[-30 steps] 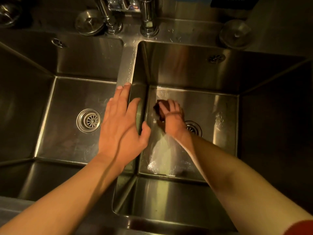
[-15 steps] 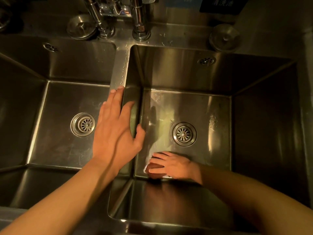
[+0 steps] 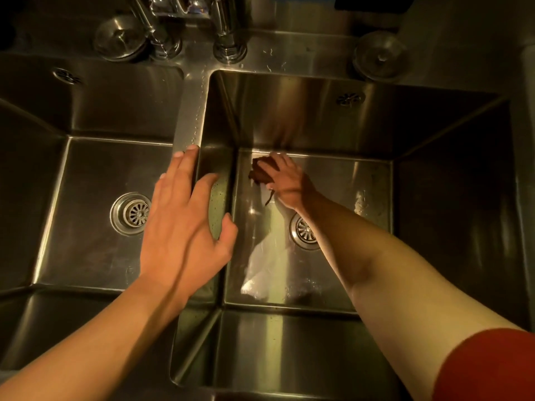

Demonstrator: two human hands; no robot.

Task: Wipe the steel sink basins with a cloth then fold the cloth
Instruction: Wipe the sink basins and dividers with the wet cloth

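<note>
Two deep steel basins lie side by side under me, the left basin and the right basin. My right hand reaches down to the far left corner of the right basin's floor and presses a dark brown cloth flat against the steel. A wet shiny streak runs from the cloth back toward the near wall. My left hand rests palm down, fingers spread, on the divider between the basins and holds nothing.
Each basin has a round drain, the left drain and the right drain, the latter partly under my forearm. Tap pillars rise on the back ledge, flanked by two round strainer lids. Overflow holes sit in both back walls.
My right hand has swept the cloth from the near left corner of the right basin's floor to the far left corner. My left hand has stayed on the divider.
</note>
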